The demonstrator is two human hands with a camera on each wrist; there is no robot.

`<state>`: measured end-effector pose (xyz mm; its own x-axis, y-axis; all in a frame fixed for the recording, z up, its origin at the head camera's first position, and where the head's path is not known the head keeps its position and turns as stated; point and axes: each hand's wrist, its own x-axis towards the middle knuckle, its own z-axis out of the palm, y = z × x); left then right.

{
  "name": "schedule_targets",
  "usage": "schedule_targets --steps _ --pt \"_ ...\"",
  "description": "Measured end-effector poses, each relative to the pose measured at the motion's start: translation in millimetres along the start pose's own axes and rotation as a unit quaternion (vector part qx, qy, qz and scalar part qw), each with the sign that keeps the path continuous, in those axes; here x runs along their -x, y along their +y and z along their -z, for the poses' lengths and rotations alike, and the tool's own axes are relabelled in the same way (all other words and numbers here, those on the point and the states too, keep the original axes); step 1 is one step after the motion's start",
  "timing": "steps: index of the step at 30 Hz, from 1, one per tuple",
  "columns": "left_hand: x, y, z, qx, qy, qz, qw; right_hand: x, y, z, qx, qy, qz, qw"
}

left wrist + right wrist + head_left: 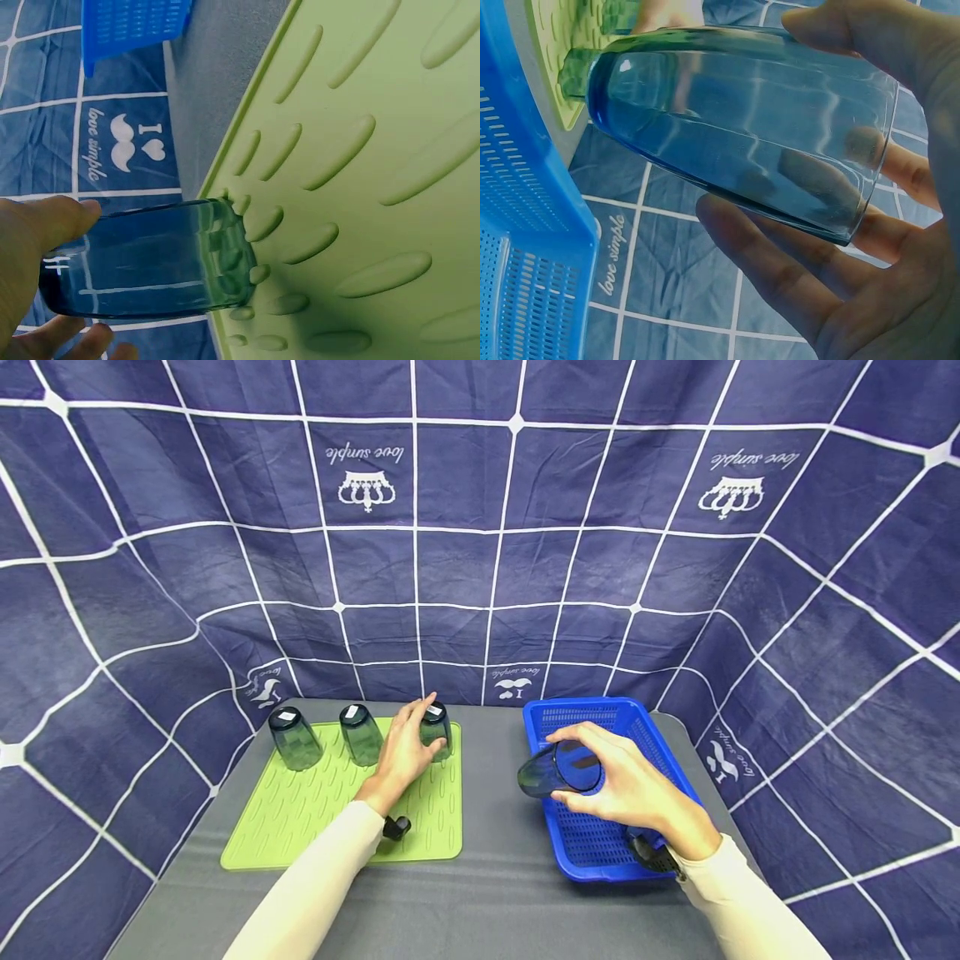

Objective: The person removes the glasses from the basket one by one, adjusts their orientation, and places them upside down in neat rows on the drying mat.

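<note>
My left hand (406, 745) is around an upside-down tinted drinking glass (150, 262) at the back right of the green mat (337, 827). In the left wrist view the thumb lies along one side of its upper end and the fingers along the other; the glass's lower end rests on the mat. Over the blue basket (558, 852), my right hand (626, 781) grips another drinking glass (727, 127) near its rim, thumb on one side and fingers on the other. This glass lies tilted sideways, its base toward the mat.
Two more upside-down glasses, one at the far left (296, 742) and one in the middle (362, 739), stand along the mat's back edge. Grey tabletop (495, 827) separates mat and basket. A blue checked cloth (465, 568) hangs behind and around the table.
</note>
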<state>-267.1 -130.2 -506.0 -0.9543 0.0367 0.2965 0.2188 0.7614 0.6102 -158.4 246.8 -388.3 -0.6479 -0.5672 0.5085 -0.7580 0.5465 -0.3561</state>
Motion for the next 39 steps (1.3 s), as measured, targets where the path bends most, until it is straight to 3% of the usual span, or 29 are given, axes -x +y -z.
schedule_targets --steps 7,20,31,39 --pt "6.4 2.6 5.2 -0.002 0.011 -0.017 0.9998 2.1 0.4 -4.5 0.014 0.037 0.029 0.999" --pt "16.7 14.1 23.5 0.011 0.05 -0.057 0.997 4.0 -6.4 -9.9 0.028 0.064 0.037 0.997" --pt "25.8 25.5 43.6 0.054 0.078 -0.084 0.992 -0.5 -8.7 -13.6 -0.052 0.099 0.067 0.991" --pt "30.2 30.4 52.7 0.071 0.111 -0.127 0.9831 -2.6 -11.9 -16.2 -0.1 0.118 0.08 0.985"
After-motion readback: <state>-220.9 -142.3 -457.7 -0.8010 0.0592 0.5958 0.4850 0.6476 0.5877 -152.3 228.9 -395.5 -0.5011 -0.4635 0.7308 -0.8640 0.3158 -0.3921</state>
